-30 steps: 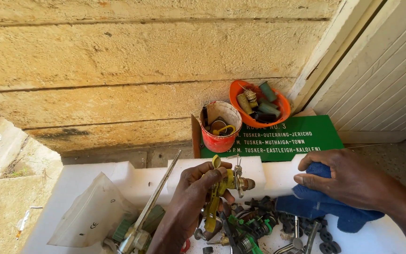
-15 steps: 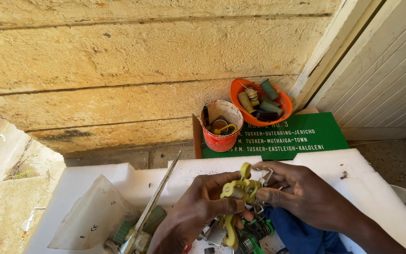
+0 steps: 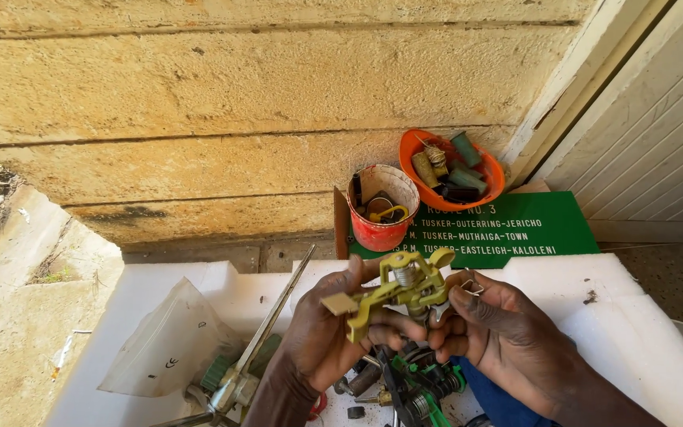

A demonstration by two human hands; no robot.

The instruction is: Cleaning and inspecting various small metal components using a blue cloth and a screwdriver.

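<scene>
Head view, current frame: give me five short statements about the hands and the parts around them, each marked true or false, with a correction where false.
1. Both the left hand and the right hand hold the yellow-green sprinkler head. True.
2. The red cup lies tipped over on the white board. False: it stands upright by the wall, behind the board.
3. The orange bowl holds several small parts. True.
4. The green sign hangs on the wall. False: it lies flat on the ground under the cup and bowl.
5. A clear plastic bag lies on the board, left of the left hand. True.
</scene>
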